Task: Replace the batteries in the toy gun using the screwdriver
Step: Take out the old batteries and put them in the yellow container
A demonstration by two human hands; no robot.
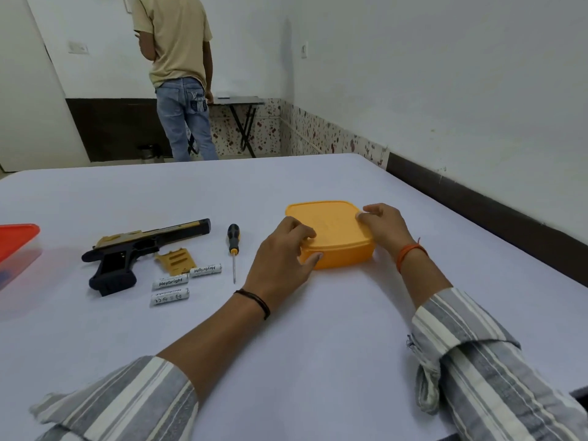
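Both hands — left (pixel 283 249), right (pixel 383 227) — fingers curled on yellow box (pixel 334 237), centre frame. Left of it: gun (pixel 133 249) opened, cover (pixel 173 261) off, three batteries (pixel 170 282) out, screwdriver (pixel 233 243) idle — refitting left.

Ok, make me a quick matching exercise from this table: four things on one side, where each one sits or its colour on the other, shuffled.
Things:
1. toy gun
2. screwdriver
3. yellow box
4. batteries

Descriptions:
A. held by both hands, lid on
B. white, three lying loose in front of the gun
C. black and gold, on its side
D. between gun and box, tip towards the camera

Pairs: 1-C, 2-D, 3-A, 4-B
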